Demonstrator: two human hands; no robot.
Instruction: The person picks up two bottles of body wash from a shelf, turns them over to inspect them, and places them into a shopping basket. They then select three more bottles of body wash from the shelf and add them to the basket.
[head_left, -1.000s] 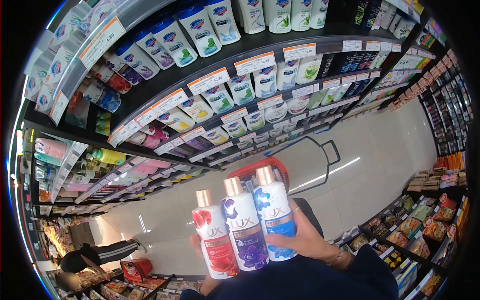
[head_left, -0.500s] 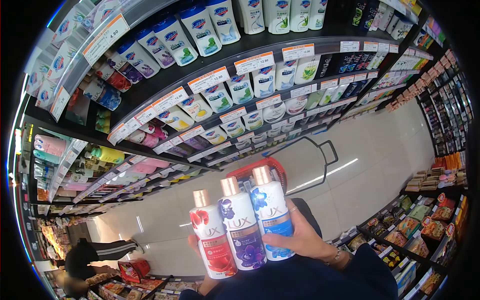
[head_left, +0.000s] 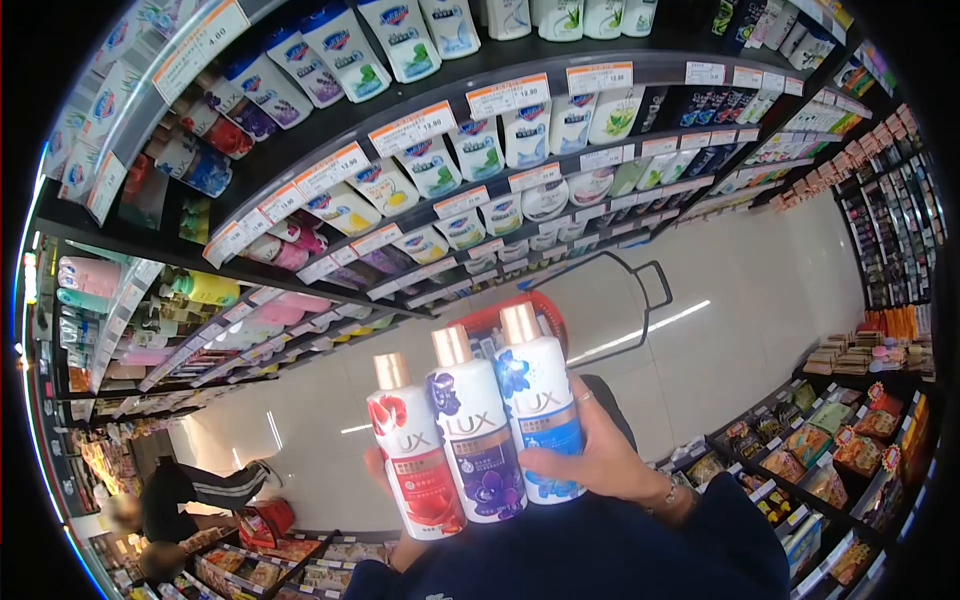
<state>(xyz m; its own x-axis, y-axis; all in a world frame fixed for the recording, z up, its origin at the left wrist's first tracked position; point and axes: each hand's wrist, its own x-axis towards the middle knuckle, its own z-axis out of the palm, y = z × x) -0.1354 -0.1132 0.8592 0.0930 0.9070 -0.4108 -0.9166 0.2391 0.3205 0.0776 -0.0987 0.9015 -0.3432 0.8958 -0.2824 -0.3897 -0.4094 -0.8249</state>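
Three white LUX body wash bottles with copper-coloured caps stand side by side in my hands, tilted slightly left. The left one is a red-labelled bottle [head_left: 422,480], with fingers of my left hand [head_left: 376,466] closed around its outer side; most of that hand is hidden behind it. A purple-labelled bottle [head_left: 484,465] is squeezed in the middle. My right hand [head_left: 605,455] grips the blue-labelled bottle [head_left: 543,400], thumb across its front and the other fingers behind. A ring and a bracelet show on my right hand and wrist.
Shelves of body wash [head_left: 435,165] with price tags [head_left: 410,130] curve across the top. Behind the bottles, a red shopping basket [head_left: 550,315] with a long black handle [head_left: 655,290] sits on the tiled floor. Packaged food bins [head_left: 815,450] line the right. People [head_left: 175,500] are at lower left.
The three bottles have shifted slightly up and left in view, still held between both hands. The shelves have drifted a little left and upward. A second person's head now shows at lower left.
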